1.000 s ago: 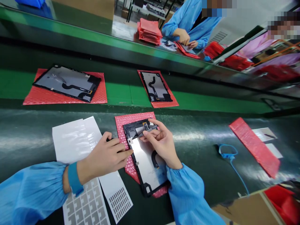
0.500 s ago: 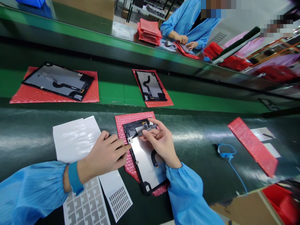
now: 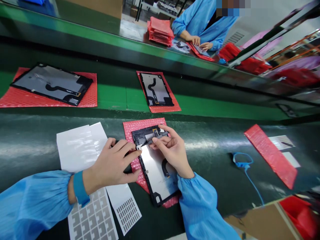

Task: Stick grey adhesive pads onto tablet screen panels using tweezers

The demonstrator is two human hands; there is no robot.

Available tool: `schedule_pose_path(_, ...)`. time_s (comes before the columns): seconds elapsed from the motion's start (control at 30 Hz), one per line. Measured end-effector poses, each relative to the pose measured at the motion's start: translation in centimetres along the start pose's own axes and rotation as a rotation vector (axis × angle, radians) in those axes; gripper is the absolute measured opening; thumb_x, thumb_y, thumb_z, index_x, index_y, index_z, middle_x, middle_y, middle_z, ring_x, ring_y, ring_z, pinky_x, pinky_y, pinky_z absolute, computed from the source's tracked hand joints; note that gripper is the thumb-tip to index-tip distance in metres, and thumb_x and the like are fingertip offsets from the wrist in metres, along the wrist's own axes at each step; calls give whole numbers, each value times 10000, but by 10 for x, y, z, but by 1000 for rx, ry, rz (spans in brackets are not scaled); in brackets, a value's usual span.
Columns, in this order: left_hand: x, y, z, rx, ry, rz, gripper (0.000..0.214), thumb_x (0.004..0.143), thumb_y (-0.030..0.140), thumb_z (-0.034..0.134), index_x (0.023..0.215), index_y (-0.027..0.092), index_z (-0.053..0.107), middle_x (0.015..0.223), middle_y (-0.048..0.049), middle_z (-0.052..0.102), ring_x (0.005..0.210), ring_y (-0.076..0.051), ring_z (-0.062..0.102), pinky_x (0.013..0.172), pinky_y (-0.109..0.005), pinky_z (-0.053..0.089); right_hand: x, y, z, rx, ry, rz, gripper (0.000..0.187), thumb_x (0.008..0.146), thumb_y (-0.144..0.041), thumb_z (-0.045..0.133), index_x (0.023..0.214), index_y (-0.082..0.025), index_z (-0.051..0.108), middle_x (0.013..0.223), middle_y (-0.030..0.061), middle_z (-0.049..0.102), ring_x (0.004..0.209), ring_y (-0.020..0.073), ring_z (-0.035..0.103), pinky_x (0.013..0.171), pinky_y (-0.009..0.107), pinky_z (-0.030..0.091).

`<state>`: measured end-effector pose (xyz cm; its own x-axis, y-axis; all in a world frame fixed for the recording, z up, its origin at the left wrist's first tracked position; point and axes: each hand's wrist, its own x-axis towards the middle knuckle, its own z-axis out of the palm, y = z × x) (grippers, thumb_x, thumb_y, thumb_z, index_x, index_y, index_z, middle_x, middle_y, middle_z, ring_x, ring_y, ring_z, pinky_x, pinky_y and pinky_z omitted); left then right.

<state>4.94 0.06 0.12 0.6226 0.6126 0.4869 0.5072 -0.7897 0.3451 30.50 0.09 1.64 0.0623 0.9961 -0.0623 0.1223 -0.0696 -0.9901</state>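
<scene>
right hand (image 3: pixel 172 148) had dark tweezers (image 3: pixel 158 138) pinched btwn thumb & fingers, tip angled down-left to a small white tab (image 3: pixel 139 147) on the l edge of the display panel (image 3: pixel 155 168); couldn't tell if the tip touched it. left hand (image 3: pixel 115 163) was loose, palm down, fingers bent & spread, nothing visible in its grasp; index tip was at the panel's l edge by the tab, thumb lower down, nr the same edge. panel lay silvery back up, blk frame round it, on a red bubble bag (image 3: pixel 130 126) on the dk green bench (image 3: pixel 212 193). a curved blk cable (image 3: pixel 165 168) showed on its back nr the right hand.

left wrist wore a teal band (image 3: pixel 80 189); both sleeves lt blue. round that forearm: white sheets (image 3: pixel 75 146) beyond it, a sheet w/ gray shapes (image 3: pixel 93 220) & a narrower one w/ sm gray rectangles (image 3: pixel 128 211) on the near side.

off to the r: blue cord (image 3: pixel 243 164), flat red bag (image 3: pixel 271 156), then a cardboard box (image 3: pixel 260 221) w/ red stuff in it.

farther back, on a green strip (image 3: pixel 112 96), one panel (image 3: pixel 57 81) & another panel (image 3: pixel 155 88) each sat on red bags. across the way, a co-worker in blue (image 3: pixel 190 18) had both hands at a red bag, next to a stack of red bags (image 3: pixel 160 31).
</scene>
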Motion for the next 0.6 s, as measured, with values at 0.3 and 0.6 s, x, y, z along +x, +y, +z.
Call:
schedule_pose_path(0.3, -1, 0, 7, 25, -105, -30, 666, 963, 739, 498, 1364, 218, 605, 1498, -39, 567, 1436, -281, 453, 1055, -575, 297, 3, 6, -4, 20, 52, 22, 763, 872, -461, 897, 1454, -177, 492, 768, 29, 770, 712, 232, 790, 721, 319, 690)
schedule_pose_path(0.6, -5, 2, -24, -13, -107, 17, 412, 1024, 564, 606, 1286, 246, 636, 1473, -51, 577, 1414, -280, 478, 1202, -615, 121, 6, 7, -12, 206, 62, 36, 575, 697, -548, 1001, 1092, -209, 757, 737, 8, 756, 756, 220, 800, 704, 268, 700)
